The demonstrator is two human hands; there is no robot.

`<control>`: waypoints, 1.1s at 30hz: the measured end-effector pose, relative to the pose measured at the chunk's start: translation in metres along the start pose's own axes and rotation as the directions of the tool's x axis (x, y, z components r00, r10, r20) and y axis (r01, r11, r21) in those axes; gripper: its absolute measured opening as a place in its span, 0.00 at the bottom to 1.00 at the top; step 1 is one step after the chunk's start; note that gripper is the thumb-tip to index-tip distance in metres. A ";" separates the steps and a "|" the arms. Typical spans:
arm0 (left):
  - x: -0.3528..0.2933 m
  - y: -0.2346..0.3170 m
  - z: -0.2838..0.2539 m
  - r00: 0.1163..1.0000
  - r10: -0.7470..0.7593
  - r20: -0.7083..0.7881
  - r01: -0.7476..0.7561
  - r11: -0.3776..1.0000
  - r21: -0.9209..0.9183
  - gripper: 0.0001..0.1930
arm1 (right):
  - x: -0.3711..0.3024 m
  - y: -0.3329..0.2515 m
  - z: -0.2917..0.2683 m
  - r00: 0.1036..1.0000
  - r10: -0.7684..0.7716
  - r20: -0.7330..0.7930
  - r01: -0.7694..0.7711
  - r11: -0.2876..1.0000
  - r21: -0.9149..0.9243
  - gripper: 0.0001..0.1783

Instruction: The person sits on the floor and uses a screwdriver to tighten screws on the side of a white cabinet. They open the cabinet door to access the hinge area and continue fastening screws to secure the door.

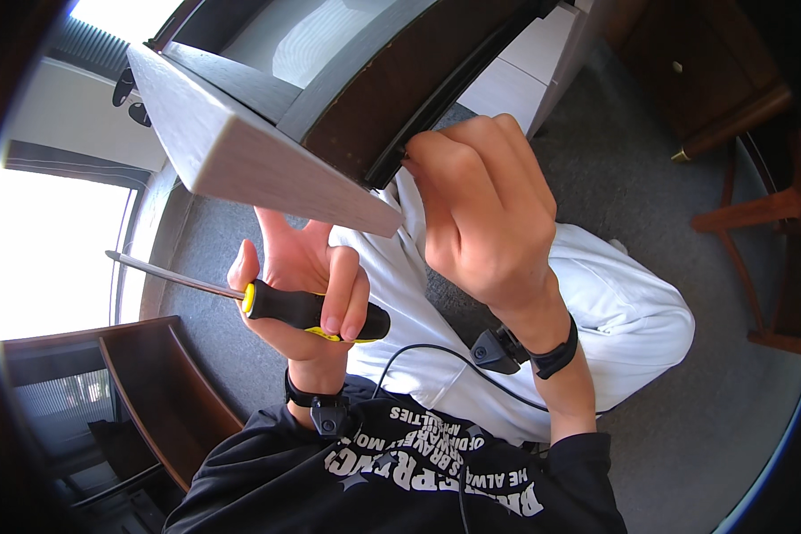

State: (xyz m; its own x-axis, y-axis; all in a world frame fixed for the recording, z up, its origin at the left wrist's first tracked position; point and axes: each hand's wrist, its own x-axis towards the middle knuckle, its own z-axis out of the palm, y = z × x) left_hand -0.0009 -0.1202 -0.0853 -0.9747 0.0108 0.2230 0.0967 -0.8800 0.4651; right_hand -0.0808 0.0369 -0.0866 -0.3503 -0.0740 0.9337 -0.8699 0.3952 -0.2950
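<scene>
My left hand (287, 256) holds a screwdriver (295, 308) with a black and yellow handle, two fingers curled over the grip. Its metal shaft points to the left, away from any screw. The other fingers of that hand reach up behind a drawer and are partly hidden. The drawer has a pale wood-grain front panel (271, 173) and a dark brown side (365, 102), tilted above my lap. At the drawer's lower edge, my right hand (491, 205) is closed, thumb and forefinger pinching the end of a black drawer slide (445, 98). The fingertips are partly hidden.
My legs in white trousers (623, 285) are folded on the grey floor (587, 147). A black cable (436, 347) loops across my lap. White drawer fronts (525, 67) stand ahead, a brown wooden cabinet (165, 374) at left, and wooden furniture (694, 80) at far right.
</scene>
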 end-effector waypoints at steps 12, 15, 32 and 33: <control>-0.001 -0.001 0.001 1.000 0.018 -0.001 -0.018 1.000 0.011 0.28 | 0.001 -0.015 0.002 0.994 0.103 0.041 -0.096 0.983 -0.156 0.17; -0.001 -0.001 -0.001 1.000 0.010 0.021 -0.010 1.000 -0.006 0.28 | -0.001 -0.012 0.002 0.997 0.074 -0.007 -0.074 0.994 -0.085 0.18; -0.001 -0.001 -0.002 1.000 0.020 0.000 -0.020 1.000 -0.005 0.29 | -0.002 -0.009 0.002 0.998 0.047 -0.040 -0.051 0.992 -0.114 0.14; -0.002 -0.001 -0.002 1.000 0.015 -0.011 -0.015 1.000 0.009 0.29 | -0.002 -0.010 0.002 0.998 0.060 -0.037 -0.064 0.991 -0.117 0.14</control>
State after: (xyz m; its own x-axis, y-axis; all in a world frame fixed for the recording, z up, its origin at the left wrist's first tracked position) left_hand 0.0003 -0.1205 -0.0879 -0.9753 -0.0072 0.2209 0.1127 -0.8758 0.4693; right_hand -0.0725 0.0311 -0.0865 -0.3885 -0.0161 0.9213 -0.7992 0.5036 -0.3282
